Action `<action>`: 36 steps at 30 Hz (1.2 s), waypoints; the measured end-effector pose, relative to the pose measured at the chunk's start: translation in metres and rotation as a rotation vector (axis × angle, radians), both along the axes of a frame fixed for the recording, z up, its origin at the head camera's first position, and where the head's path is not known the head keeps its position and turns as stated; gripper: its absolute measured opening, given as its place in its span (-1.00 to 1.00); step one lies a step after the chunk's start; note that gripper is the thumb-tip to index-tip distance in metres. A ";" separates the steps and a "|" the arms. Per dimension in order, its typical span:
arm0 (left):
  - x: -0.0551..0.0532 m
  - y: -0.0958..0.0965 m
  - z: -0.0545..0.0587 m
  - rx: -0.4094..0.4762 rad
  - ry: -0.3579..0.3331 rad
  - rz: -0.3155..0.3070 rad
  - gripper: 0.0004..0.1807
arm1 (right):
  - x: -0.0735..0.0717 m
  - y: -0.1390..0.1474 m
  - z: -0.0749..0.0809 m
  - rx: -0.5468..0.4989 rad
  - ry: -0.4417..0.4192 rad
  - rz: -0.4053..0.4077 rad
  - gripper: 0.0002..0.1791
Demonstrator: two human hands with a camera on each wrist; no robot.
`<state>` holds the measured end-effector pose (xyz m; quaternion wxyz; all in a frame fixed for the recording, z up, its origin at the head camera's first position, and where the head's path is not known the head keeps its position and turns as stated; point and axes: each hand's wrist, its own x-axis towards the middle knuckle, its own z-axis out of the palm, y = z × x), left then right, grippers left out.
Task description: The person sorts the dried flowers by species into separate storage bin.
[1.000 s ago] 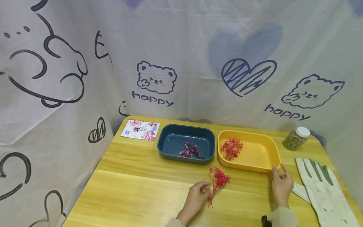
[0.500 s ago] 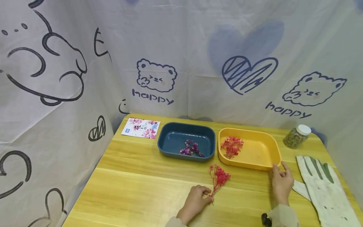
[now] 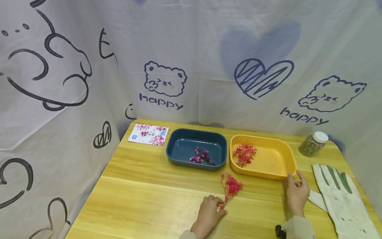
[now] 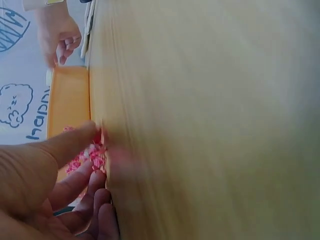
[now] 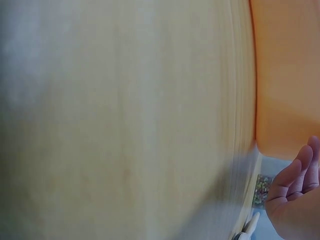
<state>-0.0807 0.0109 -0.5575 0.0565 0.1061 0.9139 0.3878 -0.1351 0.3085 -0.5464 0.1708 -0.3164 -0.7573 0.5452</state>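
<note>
A sprig of pink dried flowers point(image 3: 231, 186) lies on the table, its stem pointing towards the person. My left hand point(image 3: 209, 212) is at the stem's lower end, thumb and fingers on either side of it. In the left wrist view a gap shows between thumb tip and fingertips, with pink blossoms point(image 4: 95, 152) visible there. My right hand point(image 3: 297, 192) holds the near right corner of the yellow tray point(image 3: 273, 157) by thumb and finger. More pink dried flowers point(image 3: 244, 154) lie inside that tray, at its left end.
Left of the yellow tray stands a dark blue tray point(image 3: 182, 149) with purple dried flowers point(image 3: 201, 156). A flower-printed packet point(image 3: 148, 134) lies at the back left. A white-capped jar point(image 3: 312, 144) stands at the back right, near a white glove point(image 3: 343, 202) with green stripes.
My left hand has shifted slightly right, its thumb now past the stem's lower end. The right hand stays at the tray's corner. The camera view tilted slightly.
</note>
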 end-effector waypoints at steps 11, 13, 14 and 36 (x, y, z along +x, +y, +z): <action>0.001 0.003 0.002 0.057 0.085 0.001 -0.88 | 0.000 0.001 -0.001 -0.011 -0.001 -0.009 -0.36; 0.001 0.003 0.001 0.055 0.102 -0.001 -0.89 | 0.000 0.001 -0.001 -0.012 -0.002 -0.008 -0.36; 0.001 0.002 0.000 0.056 0.106 -0.002 -0.89 | 0.000 0.001 0.000 -0.014 -0.002 -0.008 -0.36; -0.009 -0.002 0.004 0.414 -0.064 -0.018 -0.84 | 0.001 0.000 0.000 0.016 -0.007 -0.005 -0.36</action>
